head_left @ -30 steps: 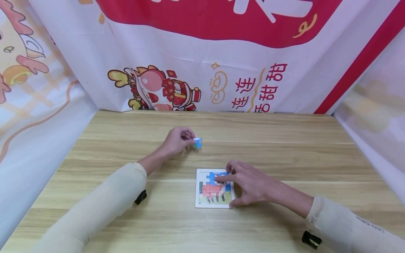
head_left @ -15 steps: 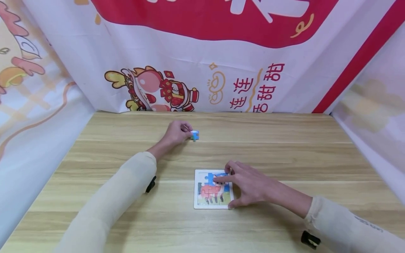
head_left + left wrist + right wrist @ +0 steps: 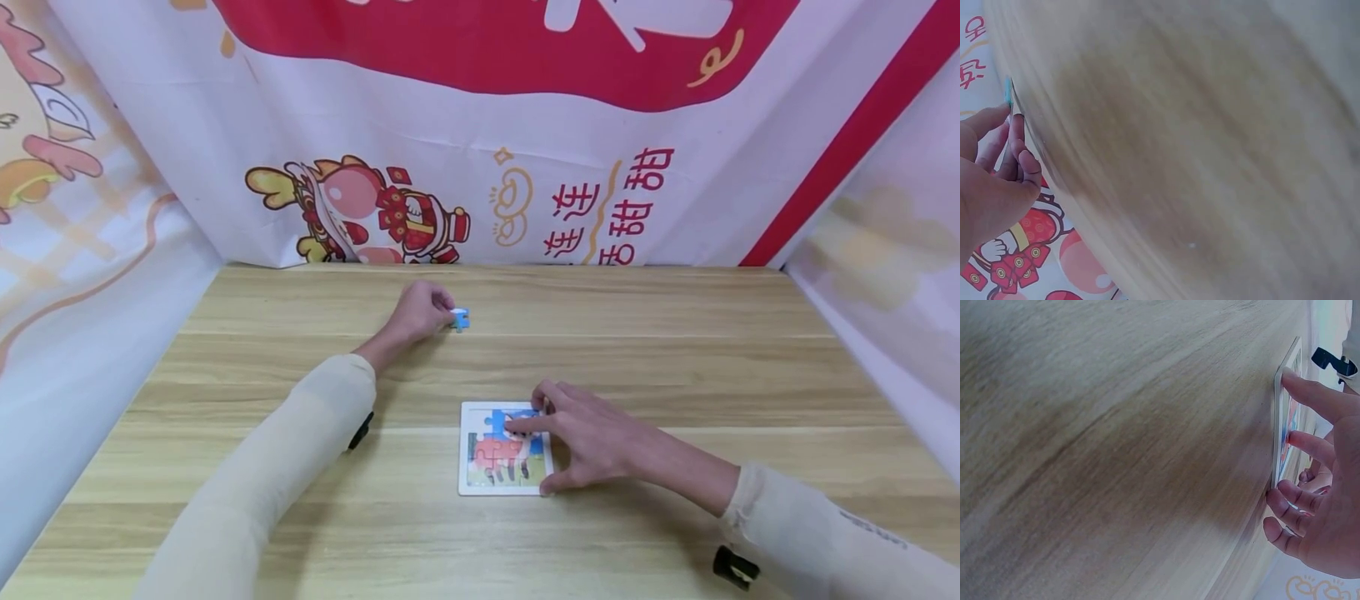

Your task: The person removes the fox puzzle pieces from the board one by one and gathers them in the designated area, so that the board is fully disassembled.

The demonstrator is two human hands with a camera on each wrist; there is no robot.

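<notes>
At the far middle of the table, my left hand (image 3: 420,312) pinches a blue and white jigsaw piece (image 3: 461,318) between thumb and fingertips. Seen edge-on, the piece (image 3: 1008,91) sits close over the wood in the left wrist view. A white-framed jigsaw puzzle (image 3: 487,457) lies flat nearer to me, with a red-bodied animal on blue and green. Its upper left corner shows bare white backing. My right hand (image 3: 592,435) rests at its right side, the index finger extended over the animal's face. In the right wrist view, the thumb (image 3: 1294,384) touches the frame near one corner.
The wooden table (image 3: 637,333) meets a printed cloth backdrop (image 3: 480,125) at its far edge. Cloth walls (image 3: 892,250) rise at both sides. A black strap (image 3: 735,568) is on the right sleeve, another (image 3: 361,432) under the left.
My left hand has moved farther from me with the jigsaw piece, lowering it toward the table. My right hand keeps its place on the puzzle.
</notes>
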